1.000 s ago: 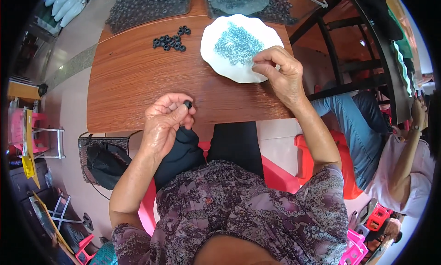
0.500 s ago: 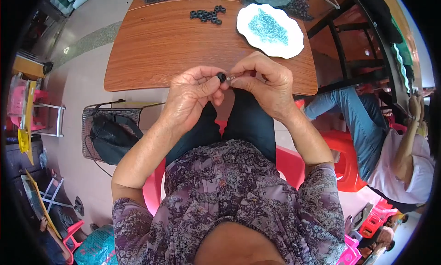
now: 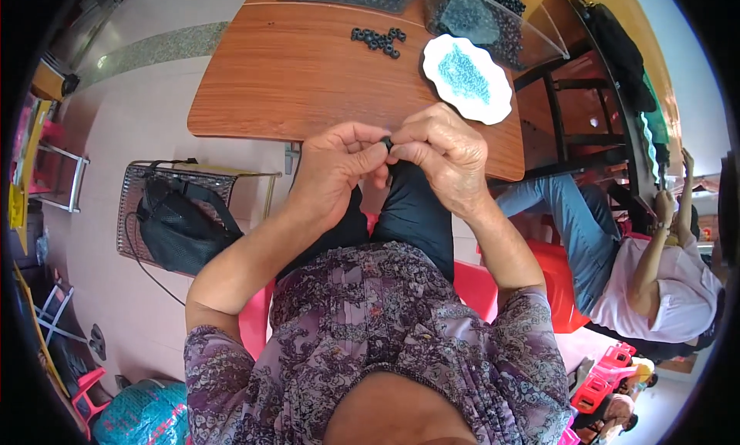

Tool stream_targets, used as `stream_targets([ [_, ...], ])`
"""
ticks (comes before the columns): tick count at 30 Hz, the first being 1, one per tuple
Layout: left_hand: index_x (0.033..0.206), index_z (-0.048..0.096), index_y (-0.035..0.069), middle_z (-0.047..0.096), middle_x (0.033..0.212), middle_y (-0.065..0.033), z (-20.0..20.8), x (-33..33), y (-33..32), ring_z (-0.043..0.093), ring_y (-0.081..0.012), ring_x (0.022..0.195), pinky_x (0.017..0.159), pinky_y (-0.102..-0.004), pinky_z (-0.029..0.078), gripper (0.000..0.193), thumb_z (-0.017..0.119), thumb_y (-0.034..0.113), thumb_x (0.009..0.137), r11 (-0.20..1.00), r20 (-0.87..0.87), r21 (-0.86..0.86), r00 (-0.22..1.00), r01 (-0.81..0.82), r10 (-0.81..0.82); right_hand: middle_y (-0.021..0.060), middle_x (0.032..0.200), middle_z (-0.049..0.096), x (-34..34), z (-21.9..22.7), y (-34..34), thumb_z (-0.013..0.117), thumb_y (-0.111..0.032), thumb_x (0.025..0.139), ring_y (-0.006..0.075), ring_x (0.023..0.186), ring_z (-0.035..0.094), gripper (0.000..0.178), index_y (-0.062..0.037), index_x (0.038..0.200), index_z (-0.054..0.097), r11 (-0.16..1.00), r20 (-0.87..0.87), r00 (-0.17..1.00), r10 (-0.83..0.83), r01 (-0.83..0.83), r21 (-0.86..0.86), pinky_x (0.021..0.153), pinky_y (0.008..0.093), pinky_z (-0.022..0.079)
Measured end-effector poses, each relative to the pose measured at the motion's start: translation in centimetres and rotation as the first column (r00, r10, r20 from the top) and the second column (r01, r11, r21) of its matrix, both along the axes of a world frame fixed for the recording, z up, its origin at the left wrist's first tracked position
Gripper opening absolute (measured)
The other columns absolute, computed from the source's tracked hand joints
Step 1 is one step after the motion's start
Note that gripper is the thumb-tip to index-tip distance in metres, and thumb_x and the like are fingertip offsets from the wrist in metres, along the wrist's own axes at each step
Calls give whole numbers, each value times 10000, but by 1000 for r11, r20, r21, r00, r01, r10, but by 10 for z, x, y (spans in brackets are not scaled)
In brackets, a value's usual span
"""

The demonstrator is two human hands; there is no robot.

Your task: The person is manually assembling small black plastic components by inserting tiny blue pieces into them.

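Where both hands (image 3: 335, 167) (image 3: 449, 156) meet, a black bead (image 3: 387, 143) sits.

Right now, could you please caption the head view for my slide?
Left hand and right hand meet at a small black piece, a white wavy-edged plate of tiny blue pieces beyond.

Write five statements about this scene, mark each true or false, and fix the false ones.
1. A white scalloped plate holds small light-blue beads. True.
2. The left hand lies flat and holds nothing. False: it pinches a small round black bead.
3. The right hand is close beside the left. True.
4. The loose black ring-shaped beads lie inside the plate. False: they lie left of it on the brown wooden table.
5. The black fabric bag is on the table. False: it sits on a dark mesh rack.
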State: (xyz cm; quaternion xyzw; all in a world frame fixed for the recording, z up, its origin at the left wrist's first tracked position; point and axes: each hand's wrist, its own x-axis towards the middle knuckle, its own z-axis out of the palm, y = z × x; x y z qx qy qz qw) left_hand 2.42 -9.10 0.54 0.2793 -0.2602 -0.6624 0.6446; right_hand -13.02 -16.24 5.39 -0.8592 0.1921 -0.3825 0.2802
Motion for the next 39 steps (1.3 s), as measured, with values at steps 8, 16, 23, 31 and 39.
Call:
stream_targets([
  [8, 984, 585, -50, 641, 832, -120, -18, 3, -3, 605, -154, 676, 617, -266, 502, 153, 601, 39, 861, 999, -121, 42, 993, -9, 14, 93, 771, 589, 9, -21, 2, 668, 11, 654, 236, 709, 550, 127, -8, 776, 639, 961, -12, 989, -150, 142, -237, 606, 324, 442],
  [16, 1000, 573, -36, 611, 843, -81, -23, 7, -10, 562, -155, 708, 650, -290, 470, 171, 576, 95, 890, 990, -71, 142, 997, -21, 31, 79, 830, 538, 22, -33, 6, 627, -29, 620, 249, 729, 512, 229, -16, 848, 633, 907, -21, 977, -214, 191, -375, 613, 360, 420],
  [23, 1021, 561, -31, 609, 868, -83, -30, 16, -17, 578, -149, 721, 659, -295, 485, 171, 560, 92, 903, 995, -199, 101, 980, 7, 13, 93, 748, 581, 22, -20, -20, 629, -17, 673, 253, 659, 546, 231, -8, 902, 659, 963, -143, 990, 10, -48, -266, 557, 344, 445],
  [31, 969, 556, -21, 573, 852, -94, -15, 34, -23, 514, -142, 688, 651, -312, 447, 146, 579, 98, 887, 999, -325, -26, 946, -34, 23, 113, 725, 567, 68, -15, -135, 620, -9, 675, 284, 724, 541, 155, -55, 809, 683, 898, -108, 959, -264, 203, -391, 639, 372, 450],
  [39, 996, 559, 12, 559, 827, -80, -13, 40, -24, 500, -142, 701, 634, -309, 415, 181, 602, 137, 872, 998, -294, 3, 953, -70, 68, 93, 799, 518, 110, -44, -171, 605, -48, 645, 260, 834, 484, 163, -99, 777, 685, 710, -446, 832, -331, -91, -698, 752, 377, 392],
])
